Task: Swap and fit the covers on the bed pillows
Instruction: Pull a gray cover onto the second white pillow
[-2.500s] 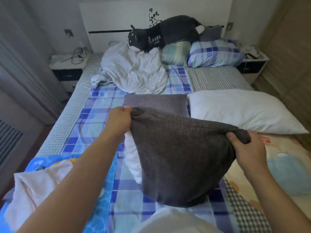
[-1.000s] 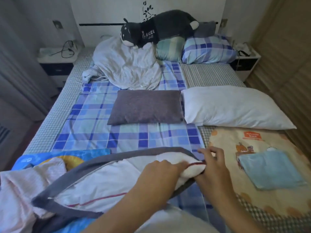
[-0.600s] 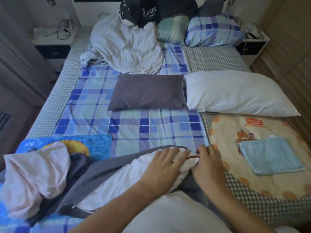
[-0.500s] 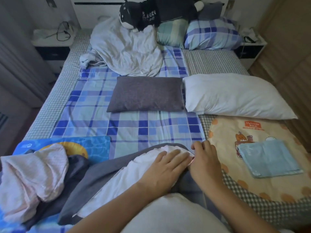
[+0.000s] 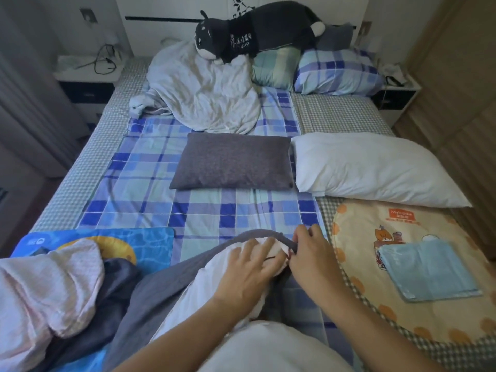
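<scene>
A: Starting at the left edge, a pink cloth is bunched up at the near corner, lying over something dark and over a blue mat with a yellow ring printed on it.

B: And right beside that, the white pillow, half inside its grey cover, lying at the near edge of the bed.

A: The left hand lies flat on the exposed pillow end, fingers stretched out straight and pressing down, gripping nothing.

B: Just to its right, the right hand pinches the cover's rim at the opening, thumb and fingers curled on the grey hem. A thin dark red line runs along the pillow just beside those fingertips; I cannot tell what it is.

A: Up the middle of the plaid sheet, a grey pillow lies flat, fully covered.

B: Behind it there's a crumpled pale quilt, with a dark plush toy sprawled over the top against the headboard.

A: Swinging right, a bare white pillow sits just beside the grey one, nearly touching.

B: And nearest on the right, a cartoon-print mat with a folded light blue cloth lying on it.
</scene>
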